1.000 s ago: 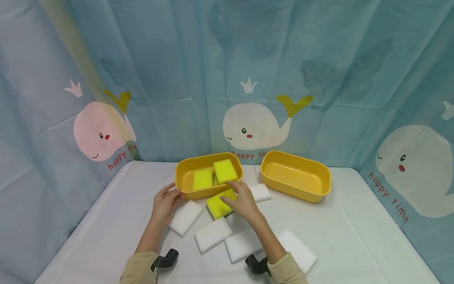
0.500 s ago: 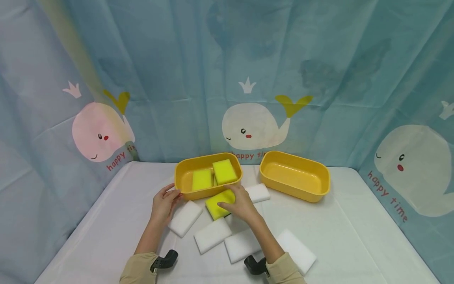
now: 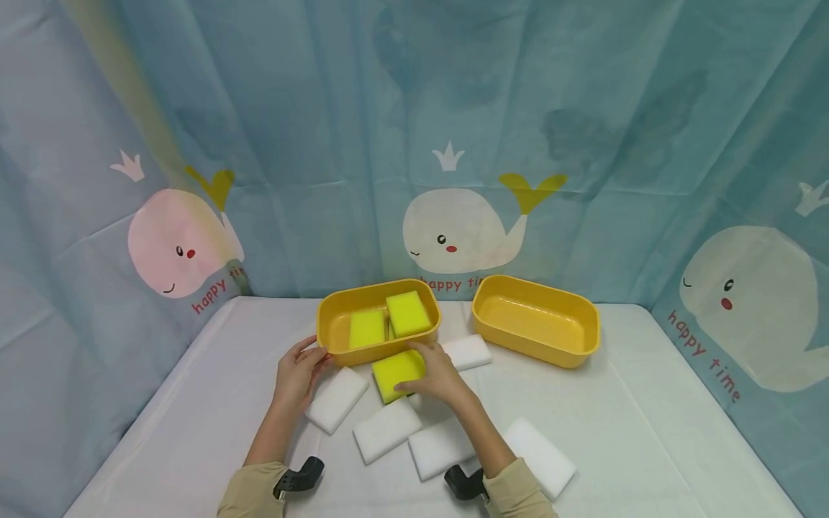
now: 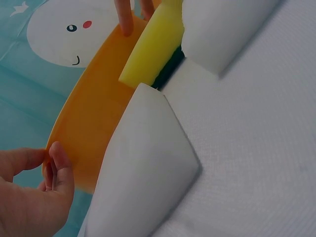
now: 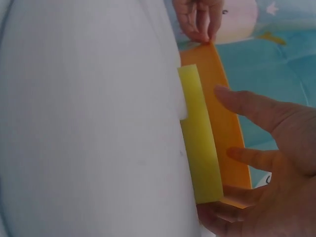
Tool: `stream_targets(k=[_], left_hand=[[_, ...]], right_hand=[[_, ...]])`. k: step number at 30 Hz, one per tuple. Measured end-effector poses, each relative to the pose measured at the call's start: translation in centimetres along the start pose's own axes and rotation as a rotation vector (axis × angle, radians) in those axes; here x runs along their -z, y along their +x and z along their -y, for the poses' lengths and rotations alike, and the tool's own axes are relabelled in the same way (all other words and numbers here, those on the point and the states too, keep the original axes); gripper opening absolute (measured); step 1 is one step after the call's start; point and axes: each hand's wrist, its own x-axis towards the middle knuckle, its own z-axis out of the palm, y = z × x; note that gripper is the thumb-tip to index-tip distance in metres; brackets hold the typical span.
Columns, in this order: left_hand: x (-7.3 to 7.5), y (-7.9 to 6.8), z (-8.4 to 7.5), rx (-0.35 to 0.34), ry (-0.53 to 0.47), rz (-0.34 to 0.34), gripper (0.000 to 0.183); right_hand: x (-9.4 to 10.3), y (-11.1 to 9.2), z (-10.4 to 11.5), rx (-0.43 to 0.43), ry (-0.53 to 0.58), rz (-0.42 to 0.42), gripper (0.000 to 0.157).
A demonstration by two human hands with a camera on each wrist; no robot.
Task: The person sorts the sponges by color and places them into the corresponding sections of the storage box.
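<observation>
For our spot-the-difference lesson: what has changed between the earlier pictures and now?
The right hand came down over the right end of the yellow rectangular foam sponge before the left yellow oblong plastic tray; no firm grip shows. The left hand still holds that tray; the white rectangular foam blocks stayed put.

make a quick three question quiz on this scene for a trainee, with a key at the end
1. How many yellow sponges show inside the left bin?
A) one
B) two
C) four

2. True or false: the sponge by the right hand has a dark green layer.

3. Fill in: the hand pinching the left bin is the ____ hand.

Key:
1. B
2. True
3. left
</observation>
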Motion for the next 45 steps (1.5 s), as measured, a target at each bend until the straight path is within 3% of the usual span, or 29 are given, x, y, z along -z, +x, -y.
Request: stream_targets(k=[16, 33, 45], left_hand=[[-0.1, 0.0, 0.0, 0.015, 0.005, -0.006, 0.062], [0.0, 0.0, 0.0, 0.011, 0.016, -0.015, 0.059], [-0.2, -0.1, -0.2, 0.014, 0.021, -0.028, 0.058]], right_hand=[[-0.1, 0.2, -0.5, -0.038, -0.013, 0.002, 0.084], [0.8, -0.2, -0.2, -0.025, -0.065, -0.027, 0.076], [1.7, -0.7, 0.6, -0.047, -0.041, -0.033, 0.075]])
